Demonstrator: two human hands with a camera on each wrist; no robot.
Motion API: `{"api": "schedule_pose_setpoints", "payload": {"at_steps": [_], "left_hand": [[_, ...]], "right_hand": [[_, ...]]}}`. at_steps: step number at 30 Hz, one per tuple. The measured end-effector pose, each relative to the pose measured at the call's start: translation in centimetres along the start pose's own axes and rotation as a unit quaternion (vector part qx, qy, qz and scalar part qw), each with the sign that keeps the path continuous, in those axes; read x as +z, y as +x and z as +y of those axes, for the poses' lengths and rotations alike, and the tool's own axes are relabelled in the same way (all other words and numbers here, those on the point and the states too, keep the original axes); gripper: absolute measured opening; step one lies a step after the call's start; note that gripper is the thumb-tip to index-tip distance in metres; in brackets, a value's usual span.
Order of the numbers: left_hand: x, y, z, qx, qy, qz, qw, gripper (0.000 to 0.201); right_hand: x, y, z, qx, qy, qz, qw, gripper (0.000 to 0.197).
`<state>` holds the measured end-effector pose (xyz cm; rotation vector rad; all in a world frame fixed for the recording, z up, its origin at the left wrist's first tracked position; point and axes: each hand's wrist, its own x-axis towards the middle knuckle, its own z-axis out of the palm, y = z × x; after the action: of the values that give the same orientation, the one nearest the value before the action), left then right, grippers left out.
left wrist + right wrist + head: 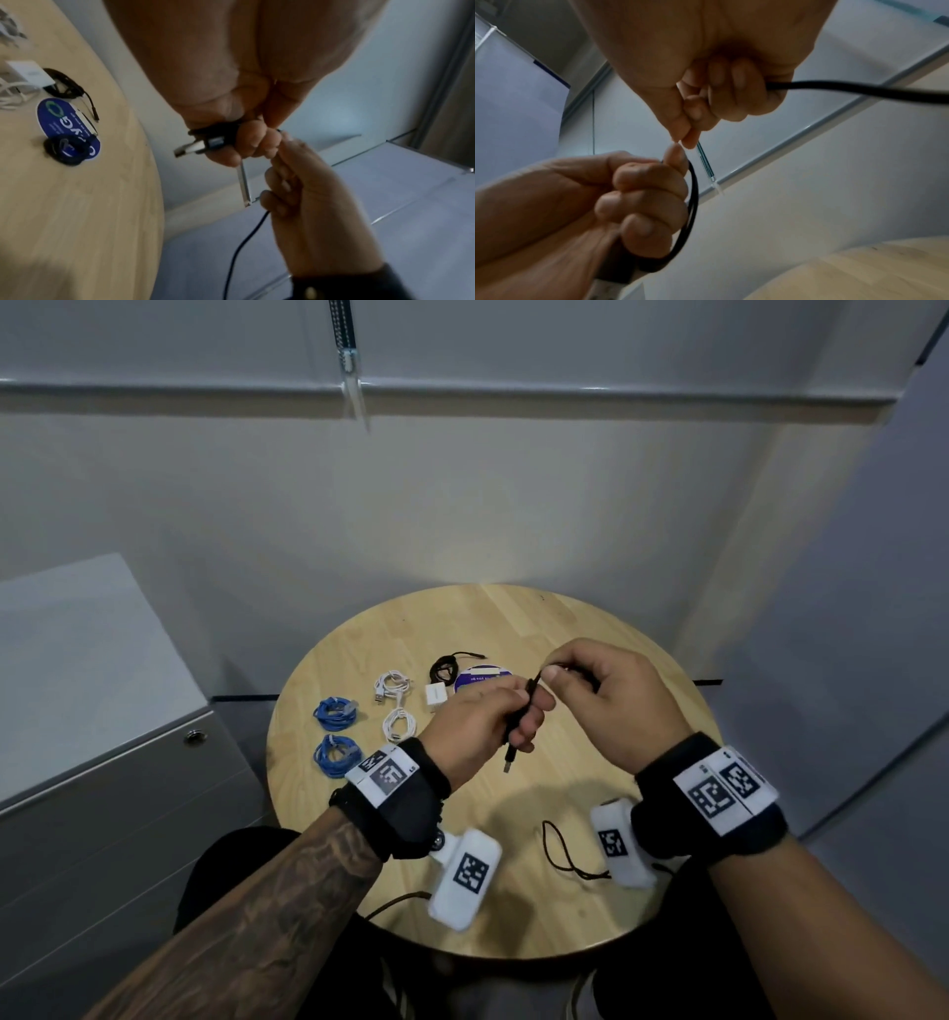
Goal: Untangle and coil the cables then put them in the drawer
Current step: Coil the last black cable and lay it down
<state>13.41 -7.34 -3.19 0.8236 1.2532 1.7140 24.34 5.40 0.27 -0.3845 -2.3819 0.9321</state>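
Note:
Above the round wooden table [590, 629], both hands work one black cable [519, 716]. My left hand [524, 719] grips a short loop of it in a fist, and the USB plug [507, 765] hangs below the fingers. My right hand [552, 674] pinches the cable just right of the left thumb, and the rest runs out through its curled fingers [741, 95]. The free length [560, 852] trails over the table's near part. In the left wrist view the metal plug [191, 149] sticks out of the left hand [244, 146]. The loop [693, 205] shows in the right wrist view below my right hand [686, 136].
Two blue coils [334, 713] [336, 755], two white coils [393, 685] [399, 724], a black coil [445, 667], a white adapter [436, 697] and a round blue sticker [480, 677] lie on the table's far left. A grey drawer cabinet with a lock [195, 738] stands to the left.

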Motion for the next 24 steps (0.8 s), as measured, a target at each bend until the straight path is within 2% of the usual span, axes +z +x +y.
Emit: {"api": "schedule_pose_setpoints", "payload": {"at_steps": [4, 7, 9, 12, 15, 17, 20, 22, 24], "left_hand": [[0.5, -0.4, 1.1, -0.067, -0.049, -0.050, 0.995, 0.028], [0.5, -0.3, 2.2, -0.051, -0.157, -0.064, 0.984, 0.023], [0.3, 0.3, 2.9, -0.013, -0.234, -0.021, 0.972, 0.019], [-0.9, 1.3, 3.0, 0.049, -0.270, 0.099, 0.956, 0.019], [-2.3, 1.7, 1.9, 0.079, -0.243, 0.159, 0.954, 0.018], [-2.8, 1.7, 1.0, 0.094, -0.200, 0.176, 0.959, 0.017], [-3.2, 1.7, -0.3, 0.101, -0.147, 0.195, 0.964, 0.016], [-3.1, 1.4, -0.7, 0.096, -0.072, 0.181, 0.976, 0.017], [-2.2, 0.8, -1.1, 0.079, 0.025, 0.125, 0.989, 0.018]], "right_hand": [[0.4, 0.3, 1.2, 0.003, 0.048, 0.048, 0.998, 0.014], [1.3, 0.1, 1.6, 0.016, 0.098, 0.037, 0.994, 0.018], [2.2, -0.6, 1.5, 0.052, 0.132, -0.029, 0.989, 0.020], [3.5, -2.0, 1.3, 0.064, 0.092, -0.146, 0.983, 0.022], [3.7, -2.7, 0.9, 0.049, 0.070, -0.191, 0.978, 0.022], [3.4, -2.8, 0.7, 0.022, 0.049, -0.187, 0.981, 0.024], [2.5, -2.6, 0.3, 0.010, 0.067, -0.176, 0.982, 0.015], [1.9, -2.2, 0.0, -0.004, 0.055, -0.154, 0.987, 0.014], [1.0, -1.3, -0.1, -0.025, 0.017, -0.103, 0.994, 0.014]]}}
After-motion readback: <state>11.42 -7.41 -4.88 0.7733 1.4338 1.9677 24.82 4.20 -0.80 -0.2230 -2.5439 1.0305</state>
